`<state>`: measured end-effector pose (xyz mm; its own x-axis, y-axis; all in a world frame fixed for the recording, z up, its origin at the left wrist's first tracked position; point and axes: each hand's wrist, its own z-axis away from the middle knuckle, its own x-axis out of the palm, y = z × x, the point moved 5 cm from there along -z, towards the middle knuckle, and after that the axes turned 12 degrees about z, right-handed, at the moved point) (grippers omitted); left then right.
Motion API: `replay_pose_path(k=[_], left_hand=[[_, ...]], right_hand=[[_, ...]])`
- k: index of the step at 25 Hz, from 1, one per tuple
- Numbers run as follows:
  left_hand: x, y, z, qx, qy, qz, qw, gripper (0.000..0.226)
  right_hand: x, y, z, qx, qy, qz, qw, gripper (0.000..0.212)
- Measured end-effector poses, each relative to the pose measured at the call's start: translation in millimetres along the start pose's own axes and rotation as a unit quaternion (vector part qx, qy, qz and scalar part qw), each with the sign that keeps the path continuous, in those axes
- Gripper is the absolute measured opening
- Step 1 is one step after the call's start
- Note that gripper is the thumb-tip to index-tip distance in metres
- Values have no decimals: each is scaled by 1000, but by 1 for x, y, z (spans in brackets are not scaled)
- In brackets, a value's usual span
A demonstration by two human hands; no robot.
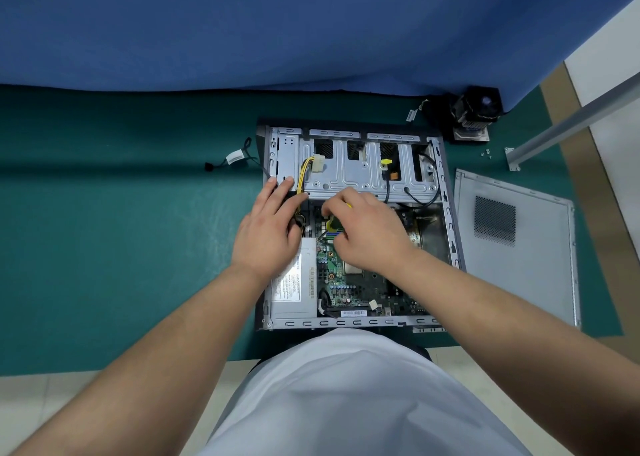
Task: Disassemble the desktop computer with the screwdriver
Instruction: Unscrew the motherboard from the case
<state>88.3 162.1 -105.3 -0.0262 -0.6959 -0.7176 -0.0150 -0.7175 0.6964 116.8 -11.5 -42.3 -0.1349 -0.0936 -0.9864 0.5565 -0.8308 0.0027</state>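
head cam: right hand (363, 228) is curling round a yellow-handled screwdriver (335, 225), gripping it low over the motherboard (349, 282), tip hidden under the fingers. left hand (268, 233) is lying flat w/ fingers straight, bracing on the desktop computer (353, 223) frame by the yellow psu cable (304, 175), not gripping anything. risks imo: tip slipping off the screw and gouging board traces, or a freed screw dropping into the chassis; cable snagging the left fingers. computer is lying open on the green mat (121, 213), centre, drive cage at the far end, psu (294, 282) near left. side panel (516, 247) is sitting just right of it, cooler fan (476, 112) far right, both already off.
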Motion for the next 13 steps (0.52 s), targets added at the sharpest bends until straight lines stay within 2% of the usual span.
replay_pose_path(k=[2, 4, 6, 9, 13], left_hand=[[0, 0, 0, 1, 1, 2, 1000, 56], [0, 1, 0, 3, 3, 1, 1000, 56], [0, 0, -1, 3, 2, 0, 1000, 56], [-1, 0, -1, 6, 4, 2, 1000, 56], [-1, 1, -1, 7, 2, -4, 1000, 57]], right_hand=[[-1, 2, -1, 31, 13, 3, 999, 31], [1, 0, -2, 25, 8, -21, 999, 28], [3, -1, 0, 11, 6, -19, 1000, 31], [3, 3, 1, 52, 11, -1, 999, 34], [3, -1, 0, 11, -11, -23, 1000, 31]])
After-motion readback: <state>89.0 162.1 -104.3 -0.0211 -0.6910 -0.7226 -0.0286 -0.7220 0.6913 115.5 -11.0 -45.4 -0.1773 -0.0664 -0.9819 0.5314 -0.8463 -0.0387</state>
